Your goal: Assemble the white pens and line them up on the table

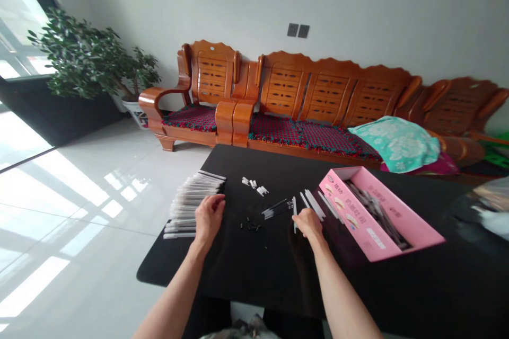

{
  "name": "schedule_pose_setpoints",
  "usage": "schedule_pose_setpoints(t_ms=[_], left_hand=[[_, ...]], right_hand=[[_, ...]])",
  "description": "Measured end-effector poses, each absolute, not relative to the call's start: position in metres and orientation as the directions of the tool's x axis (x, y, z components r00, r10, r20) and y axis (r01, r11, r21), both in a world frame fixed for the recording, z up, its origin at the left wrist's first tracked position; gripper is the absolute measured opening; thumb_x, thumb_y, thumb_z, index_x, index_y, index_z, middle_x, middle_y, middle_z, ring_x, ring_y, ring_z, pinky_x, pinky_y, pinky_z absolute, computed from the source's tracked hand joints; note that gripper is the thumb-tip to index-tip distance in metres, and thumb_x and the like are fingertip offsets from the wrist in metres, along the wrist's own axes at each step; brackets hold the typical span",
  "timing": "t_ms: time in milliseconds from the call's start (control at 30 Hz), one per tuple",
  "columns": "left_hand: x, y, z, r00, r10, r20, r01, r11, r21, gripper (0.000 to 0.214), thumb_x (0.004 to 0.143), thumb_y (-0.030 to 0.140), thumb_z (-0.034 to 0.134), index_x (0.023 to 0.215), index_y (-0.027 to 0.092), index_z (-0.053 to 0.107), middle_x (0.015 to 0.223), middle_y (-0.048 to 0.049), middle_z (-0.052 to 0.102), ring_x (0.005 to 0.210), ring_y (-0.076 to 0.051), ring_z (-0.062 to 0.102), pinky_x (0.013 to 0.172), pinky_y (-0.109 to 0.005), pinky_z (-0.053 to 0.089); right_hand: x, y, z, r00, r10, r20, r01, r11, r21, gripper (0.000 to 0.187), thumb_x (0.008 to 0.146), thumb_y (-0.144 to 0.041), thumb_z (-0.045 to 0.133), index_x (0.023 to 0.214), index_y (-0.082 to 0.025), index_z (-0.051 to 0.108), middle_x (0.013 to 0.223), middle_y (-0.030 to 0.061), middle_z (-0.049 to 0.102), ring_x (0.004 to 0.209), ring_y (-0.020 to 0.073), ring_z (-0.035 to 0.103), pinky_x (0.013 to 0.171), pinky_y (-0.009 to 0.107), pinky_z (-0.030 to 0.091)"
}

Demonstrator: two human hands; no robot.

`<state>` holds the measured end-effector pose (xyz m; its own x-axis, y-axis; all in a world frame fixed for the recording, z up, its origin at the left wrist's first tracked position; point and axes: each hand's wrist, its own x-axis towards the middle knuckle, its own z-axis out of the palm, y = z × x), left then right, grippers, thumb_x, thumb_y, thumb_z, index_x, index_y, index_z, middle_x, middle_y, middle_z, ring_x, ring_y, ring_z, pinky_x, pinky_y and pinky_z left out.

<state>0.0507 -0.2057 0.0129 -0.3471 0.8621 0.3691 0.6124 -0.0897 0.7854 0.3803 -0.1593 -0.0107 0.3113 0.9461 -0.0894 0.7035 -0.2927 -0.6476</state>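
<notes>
Our right hand (309, 222) pinches a thin white pen barrel (295, 213) between its fingers, upright-ish on the black worktop (254, 265); our left hand (209, 215) rests with fingers curled loosely on the row of finished pens (191, 202). The barrel seems light, stiff and slippery, best gripped mid-length. Nearby lie refills (276, 207), small black tips (250, 225), white caps (254, 185); the pink box (397, 222) crowds the right.

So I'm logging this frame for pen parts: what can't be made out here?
- Head view: print on the pink box is too small to read.
- Its dark contents sit in shadow.
- The tiny black bits are too small to identify.
- Whether the right hand grips the white tube: its fingers hide this.
- The far-right edge is blurred.
</notes>
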Motion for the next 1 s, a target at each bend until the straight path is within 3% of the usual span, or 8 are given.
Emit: schedule_pose_setpoints(t_ms=[133, 233, 333, 500, 733, 867, 1000], left_hand=[[0.118, -0.217, 0.004, 0.016, 0.953, 0.303, 0.524, -0.266, 0.809, 0.013, 0.082, 0.022, 0.063, 0.088, 0.021, 0.074, 0.08, -0.004, 0.065, 0.068, -0.016, 0.059, 0.066, -0.026, 0.044], [0.162, -0.222, -0.004, 0.223, 0.944, 0.244, 0.511, -0.327, 0.795, 0.014, 0.08, 0.019, 0.065, 0.092, 0.019, 0.073, 0.086, -0.0055, 0.066, 0.07, -0.016, 0.06, 0.068, -0.026, 0.045], [0.192, -0.22, -0.007, 0.322, 0.929, 0.18, 0.577, -0.344, 0.741, 0.017, 0.081, 0.023, 0.067, 0.097, 0.018, 0.071, 0.093, -0.0074, 0.066, 0.078, -0.018, 0.062, 0.074, -0.028, 0.047], [0.215, -0.207, -0.005, 0.351, 0.935, 0.049, 0.741, -0.31, 0.595, 0.02, 0.082, 0.03, 0.068, 0.096, 0.017, 0.066, 0.099, -0.0092, 0.064, 0.087, -0.021, 0.064, 0.076, -0.029, 0.048], [0.219, -0.206, -0.011, 0.326, 0.945, 0.021, 0.821, -0.294, 0.489, 0.018, 0.09, 0.018, 0.047, 0.093, 0.013, 0.064, 0.094, -0.0148, 0.066, 0.083, -0.024, 0.067, 0.073, -0.032, 0.049], [0.213, -0.208, -0.012, 0.3, 0.952, 0.057, 0.82, -0.288, 0.495, 0.019, 0.089, 0.018, 0.047, 0.093, 0.011, 0.064, 0.094, -0.0165, 0.067, 0.08, -0.025, 0.067, 0.07, -0.032, 0.048], [0.199, -0.209, -0.015, 0.193, 0.972, 0.132, 0.754, -0.234, 0.614, 0.015, 0.087, 0.018, 0.051, 0.083, 0.014, 0.064, 0.081, -0.0122, 0.068, 0.074, -0.022, 0.067, 0.067, -0.03, 0.046]], right_hand=[[0.366, -0.171, -0.014, 0.292, 0.914, -0.281, 0.601, -0.404, -0.689, 0.019, 0.065, -0.023, 0.07, 0.048, -0.019, 0.061, 0.031, 0.0006, 0.049, 0.03, 0.0156, 0.053, 0.037, 0.024, 0.036], [0.361, -0.181, -0.016, 0.263, 0.919, -0.292, 0.479, -0.387, -0.788, 0.02, 0.067, -0.024, 0.065, 0.049, -0.018, 0.06, 0.029, -0.0014, 0.047, 0.024, 0.0125, 0.046, 0.031, 0.021, 0.029], [0.361, -0.189, -0.017, 0.28, 0.921, -0.271, 0.397, -0.368, -0.841, 0.021, 0.07, -0.027, 0.062, 0.051, -0.018, 0.057, 0.031, -0.0017, 0.049, 0.022, 0.0116, 0.044, 0.025, 0.019, 0.023], [0.365, -0.195, -0.013, 0.289, 0.924, -0.25, 0.253, -0.325, -0.911, 0.025, 0.071, -0.033, 0.061, 0.052, -0.018, 0.054, 0.034, -0.0025, 0.05, 0.022, 0.011, 0.044, 0.021, 0.017, 0.02], [0.368, -0.197, -0.01, 0.29, 0.919, -0.267, 0.172, -0.325, -0.93, 0.024, 0.07, -0.035, 0.06, 0.055, -0.017, 0.055, 0.038, -0.0031, 0.051, 0.024, 0.0111, 0.046, 0.021, 0.017, 0.023], [0.371, -0.2, -0.012, 0.279, 0.922, -0.267, 0.083, -0.3, -0.95, 0.025, 0.07, -0.038, 0.063, 0.056, -0.017, 0.056, 0.04, -0.0033, 0.053, 0.026, 0.011, 0.048, 0.022, 0.017, 0.026], [0.375, -0.204, -0.015, 0.25, 0.931, -0.267, 0.018, -0.28, -0.96, 0.027, 0.069, -0.039, 0.066, 0.059, -0.016, 0.057, 0.043, -0.0024, 0.056, 0.029, 0.011, 0.05, 0.023, 0.017, 0.027]])
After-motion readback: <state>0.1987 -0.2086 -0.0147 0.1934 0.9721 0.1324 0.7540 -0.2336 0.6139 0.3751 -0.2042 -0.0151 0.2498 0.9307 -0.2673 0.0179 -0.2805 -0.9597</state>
